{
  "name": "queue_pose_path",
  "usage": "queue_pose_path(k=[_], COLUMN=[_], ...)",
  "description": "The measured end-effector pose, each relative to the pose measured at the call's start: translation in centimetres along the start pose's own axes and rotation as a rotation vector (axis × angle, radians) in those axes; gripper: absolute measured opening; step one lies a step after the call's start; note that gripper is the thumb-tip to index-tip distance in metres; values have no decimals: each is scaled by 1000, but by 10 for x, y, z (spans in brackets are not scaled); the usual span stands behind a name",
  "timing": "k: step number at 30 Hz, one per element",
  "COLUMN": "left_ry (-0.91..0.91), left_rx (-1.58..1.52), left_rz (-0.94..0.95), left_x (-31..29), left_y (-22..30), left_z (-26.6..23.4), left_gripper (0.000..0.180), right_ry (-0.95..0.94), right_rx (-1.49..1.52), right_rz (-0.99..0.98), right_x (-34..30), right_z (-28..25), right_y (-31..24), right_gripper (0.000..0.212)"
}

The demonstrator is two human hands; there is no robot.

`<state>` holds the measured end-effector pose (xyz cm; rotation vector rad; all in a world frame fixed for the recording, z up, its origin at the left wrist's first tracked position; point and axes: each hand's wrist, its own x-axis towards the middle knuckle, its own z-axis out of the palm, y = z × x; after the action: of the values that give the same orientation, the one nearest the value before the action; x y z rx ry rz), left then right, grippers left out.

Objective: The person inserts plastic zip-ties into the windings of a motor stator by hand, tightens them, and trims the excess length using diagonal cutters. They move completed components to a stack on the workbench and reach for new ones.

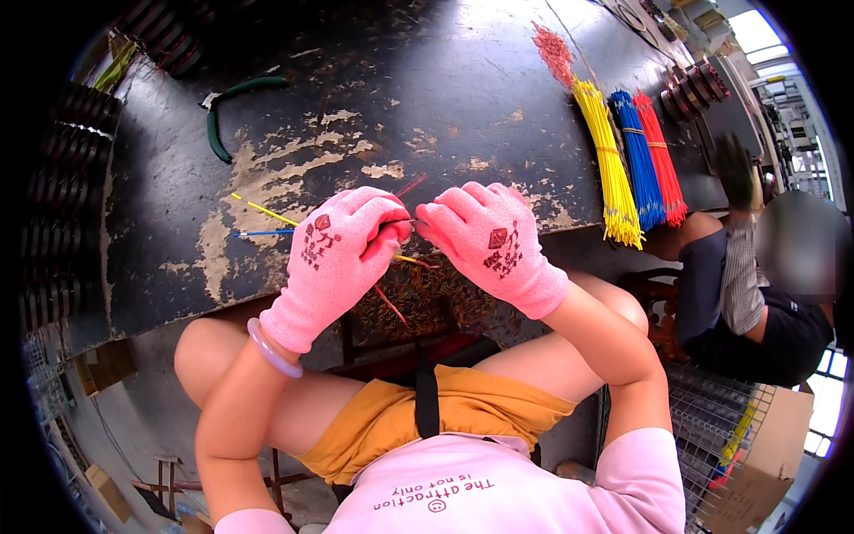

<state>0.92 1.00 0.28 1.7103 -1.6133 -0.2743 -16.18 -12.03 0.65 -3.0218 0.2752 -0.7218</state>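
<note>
Both hands wear pink gloves with dark printing and meet above the table's near edge. My left hand point(342, 249) is closed around a few thin wires. A yellow wire point(264, 210) and a blue wire point(265, 233) stick out to its left. A red wire point(390, 304) hangs below it. My right hand point(489, 240) pinches beside the left fingertips, where a thin dark strand spans the small gap. Fine dark red strands point(412, 184) show just beyond the fingers. The gloves hide how the wires join.
Green-handled pliers point(213, 133) lie on the worn black table point(374, 98) at far left. Bundles of yellow point(609, 165), blue point(637, 156) and red wires point(660, 156) lie at right, near red scraps point(553, 55). Dark coils stack along the left. Another person point(756, 285) sits at right.
</note>
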Motion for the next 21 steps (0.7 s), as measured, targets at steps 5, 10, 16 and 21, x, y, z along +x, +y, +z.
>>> queue_pose_path(k=[5, 10, 16, 21], left_ry=[-29, -27, 170, 52], left_rx=[0, 4, 170, 191], left_rz=[-28, 13, 40, 49], left_x=[-1, 2, 1, -3], left_y=[2, 3, 5, -5], left_z=[-5, -6, -39, -14], left_gripper=[12, 12, 23, 31], right_ry=[75, -216, -319, -345], right_rx=[94, 966, 1043, 1019], right_rz=[278, 545, 640, 633], right_x=[-13, 10, 17, 16], right_z=[-15, -6, 1, 5], right_y=[22, 0, -1, 4], right_gripper=[12, 18, 18, 18])
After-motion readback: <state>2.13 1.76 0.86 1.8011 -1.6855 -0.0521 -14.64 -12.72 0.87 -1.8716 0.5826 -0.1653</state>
